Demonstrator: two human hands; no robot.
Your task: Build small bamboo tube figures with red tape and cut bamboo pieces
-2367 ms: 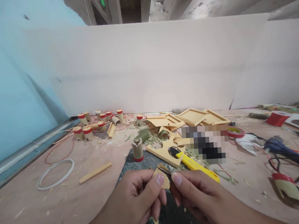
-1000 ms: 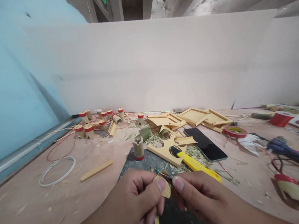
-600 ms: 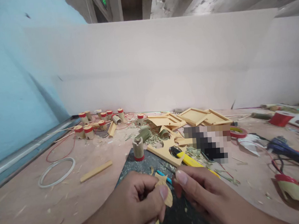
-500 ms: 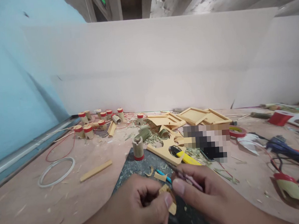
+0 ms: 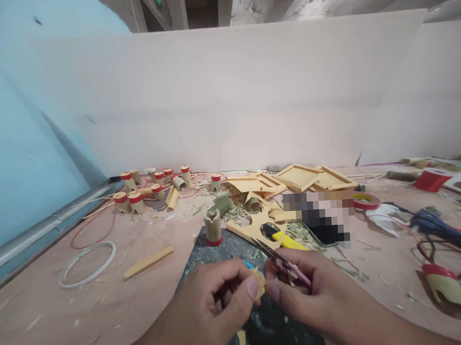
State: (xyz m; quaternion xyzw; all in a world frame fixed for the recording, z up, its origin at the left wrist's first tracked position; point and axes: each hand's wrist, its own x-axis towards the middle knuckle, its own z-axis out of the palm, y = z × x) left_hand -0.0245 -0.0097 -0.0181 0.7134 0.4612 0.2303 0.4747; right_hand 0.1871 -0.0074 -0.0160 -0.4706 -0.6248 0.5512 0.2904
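Between thumb and fingers, my left hand [image 5: 226,292] pinches a small piece of thin tan wood [image 5: 260,285] with a rounded edge. My right hand [image 5: 303,287] holds pink-handled scissors [image 5: 285,265], their slightly parted blades pointing up and to the left, beyond the piece. Both hands are close together above a dark cutting mat [image 5: 263,326]. A blue tool [image 5: 249,264] is mostly hidden behind my left fingers. A narrow tan offcut [image 5: 242,343] lies on the mat below my left hand. Upright at the mat's far corner stands a bamboo tube [image 5: 213,225] with a red band at its base.
A yellow utility knife [image 5: 289,240] lies by a sheet with round cutouts [image 5: 253,233]. Farther left stand several red-banded bamboo pieces [image 5: 136,201]. A white ring [image 5: 86,264] and a wood strip [image 5: 148,262] lie left. At right are red tape [image 5: 365,200] and dark cable [image 5: 441,232].
The wood piece has been turned in my left hand and shows its rounded face. The scissors have tilted upward, with their blades now plainly visible. A narrow offcut shows lower on the mat.
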